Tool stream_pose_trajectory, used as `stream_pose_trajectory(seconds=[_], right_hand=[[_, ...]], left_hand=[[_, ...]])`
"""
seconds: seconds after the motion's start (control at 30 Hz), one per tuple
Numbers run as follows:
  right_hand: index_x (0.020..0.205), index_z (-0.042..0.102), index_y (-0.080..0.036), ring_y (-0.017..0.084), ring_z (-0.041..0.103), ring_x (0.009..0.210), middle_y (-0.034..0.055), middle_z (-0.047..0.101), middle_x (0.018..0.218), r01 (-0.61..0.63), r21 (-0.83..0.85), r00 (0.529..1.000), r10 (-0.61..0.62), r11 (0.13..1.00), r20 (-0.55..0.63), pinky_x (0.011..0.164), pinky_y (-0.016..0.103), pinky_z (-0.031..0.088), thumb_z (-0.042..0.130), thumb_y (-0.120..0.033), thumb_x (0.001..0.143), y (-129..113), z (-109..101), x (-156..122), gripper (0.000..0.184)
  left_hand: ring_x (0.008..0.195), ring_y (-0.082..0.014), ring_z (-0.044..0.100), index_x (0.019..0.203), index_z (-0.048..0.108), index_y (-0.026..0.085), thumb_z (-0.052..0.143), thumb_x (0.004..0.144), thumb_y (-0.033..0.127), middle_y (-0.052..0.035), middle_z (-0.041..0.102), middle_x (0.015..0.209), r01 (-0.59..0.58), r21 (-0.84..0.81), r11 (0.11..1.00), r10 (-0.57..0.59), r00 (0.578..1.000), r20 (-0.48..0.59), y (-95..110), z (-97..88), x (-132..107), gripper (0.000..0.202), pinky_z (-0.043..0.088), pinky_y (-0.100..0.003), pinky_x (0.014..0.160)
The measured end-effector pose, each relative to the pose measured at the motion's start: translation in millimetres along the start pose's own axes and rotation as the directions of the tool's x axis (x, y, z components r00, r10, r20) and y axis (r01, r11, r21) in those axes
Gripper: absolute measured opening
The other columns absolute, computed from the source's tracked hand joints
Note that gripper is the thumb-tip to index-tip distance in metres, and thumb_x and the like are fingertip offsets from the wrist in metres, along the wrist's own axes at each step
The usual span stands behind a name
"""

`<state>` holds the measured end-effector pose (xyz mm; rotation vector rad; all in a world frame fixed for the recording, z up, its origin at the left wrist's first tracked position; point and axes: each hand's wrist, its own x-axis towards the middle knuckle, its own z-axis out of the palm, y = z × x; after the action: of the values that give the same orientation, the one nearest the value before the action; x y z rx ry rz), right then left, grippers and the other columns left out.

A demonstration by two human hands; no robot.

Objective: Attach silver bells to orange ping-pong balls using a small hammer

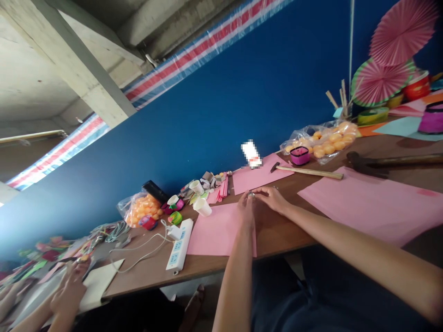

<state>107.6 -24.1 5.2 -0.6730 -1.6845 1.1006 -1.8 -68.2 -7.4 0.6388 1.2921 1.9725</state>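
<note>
Over the brown table, my left hand [245, 208] has its fingers closed around a small shiny, round metallic piece [251, 194]. My right hand [272, 199] reaches in from the right, and its thumb and fingertips pinch at the same piece. What exactly the piece is, I cannot make out at this size. A sheet of pink paper [211, 233] lies under and left of my left hand. Beyond my hands is another pink sheet [245, 180], with a small wooden-handled hammer [311, 172] partly on it.
To the left stand a white power strip [179, 246] with a cable and a paper cup [202, 207]. A larger hammer [398, 161], a pink sheet [374, 203] and a bag of orange balls [325, 142] lie right. Another person's hands [71, 288] work at far left.
</note>
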Motion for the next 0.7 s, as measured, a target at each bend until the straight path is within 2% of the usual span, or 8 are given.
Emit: stream_pose_trajectory(seconds=[0.13,0.2,0.27,0.4,0.53,0.6,0.7], right_hand=[[0.093,0.066,-0.018,0.020,0.064,0.086,0.0054,0.069,0.094,0.034,-0.003,0.999,-0.034,0.999,0.040,0.081,0.033,0.049,0.061,-0.029,0.074,-0.4,1.2,-2.2,0.023],[0.094,0.065,-0.018,0.020,0.064,0.086,0.0057,0.069,0.096,0.050,-0.006,0.997,-0.050,0.999,0.054,0.080,0.032,0.049,0.064,-0.028,0.071,-0.4,1.9,-3.2,0.026],[0.095,0.064,-0.018,0.020,0.063,0.086,0.0060,0.068,0.098,0.058,-0.012,0.997,-0.057,0.998,0.048,0.079,0.032,0.050,0.065,-0.027,0.070,-0.2,2.4,-3.5,0.027],[0.098,0.063,-0.018,0.020,0.063,0.088,0.0066,0.068,0.098,0.049,-0.017,0.999,-0.049,0.999,0.020,0.081,0.033,0.050,0.062,-0.029,0.073,0.4,2.0,-1.9,0.027],[0.099,0.061,-0.017,0.020,0.063,0.089,0.0069,0.068,0.098,0.047,-0.036,0.999,-0.047,0.998,0.010,0.080,0.033,0.051,0.061,-0.031,0.074,0.8,1.5,-1.6,0.028],[0.099,0.062,-0.018,0.020,0.064,0.089,0.0064,0.068,0.098,0.058,-0.061,0.998,-0.057,0.996,0.011,0.079,0.032,0.051,0.060,-0.031,0.075,0.1,2.5,-3.3,0.027],[0.098,0.062,-0.018,0.019,0.064,0.088,0.0068,0.068,0.098,0.076,-0.135,0.997,-0.077,0.988,-0.008,0.078,0.031,0.052,0.059,-0.028,0.076,-6.4,5.8,-5.0,0.024]], left_hand=[[0.103,-0.0243,0.055,0.093,0.062,0.035,0.077,0.056,0.035,0.0020,0.069,0.084,0.002,0.014,1.000,-0.003,0.997,0.076,-0.7,-0.7,0.8,0.040,0.044,-0.039,0.089],[0.103,-0.0244,0.055,0.092,0.063,0.033,0.076,0.056,0.036,0.0013,0.069,0.085,-0.003,0.014,1.000,0.002,0.995,0.098,-0.9,-0.8,1.3,0.038,0.044,-0.039,0.088],[0.103,-0.0238,0.056,0.092,0.063,0.031,0.075,0.058,0.036,0.0003,0.069,0.085,-0.008,0.011,1.000,0.007,0.994,0.105,-0.7,-0.8,1.4,0.036,0.045,-0.037,0.087],[0.103,-0.0222,0.056,0.091,0.064,0.035,0.072,0.062,0.036,0.0011,0.069,0.083,-0.021,0.002,1.000,0.021,0.994,0.105,1.2,-1.6,0.8,0.030,0.046,-0.036,0.084],[0.103,-0.0238,0.056,0.095,0.064,0.031,0.071,0.063,0.034,-0.0006,0.069,0.084,-0.032,-0.003,0.999,0.032,0.993,0.117,3.0,-3.0,0.0,0.032,0.047,-0.039,0.084],[0.104,-0.0238,0.056,0.096,0.064,0.034,0.071,0.063,0.031,0.0006,0.069,0.084,-0.044,-0.017,0.999,0.046,0.995,0.092,2.5,-1.8,-0.3,0.034,0.048,-0.041,0.084],[0.105,-0.0229,0.056,0.093,0.062,0.042,0.070,0.063,0.029,0.0046,0.069,0.080,-0.108,-0.084,0.991,0.103,0.993,-0.058,-0.5,3.8,-0.5,0.033,0.049,-0.040,0.083]])
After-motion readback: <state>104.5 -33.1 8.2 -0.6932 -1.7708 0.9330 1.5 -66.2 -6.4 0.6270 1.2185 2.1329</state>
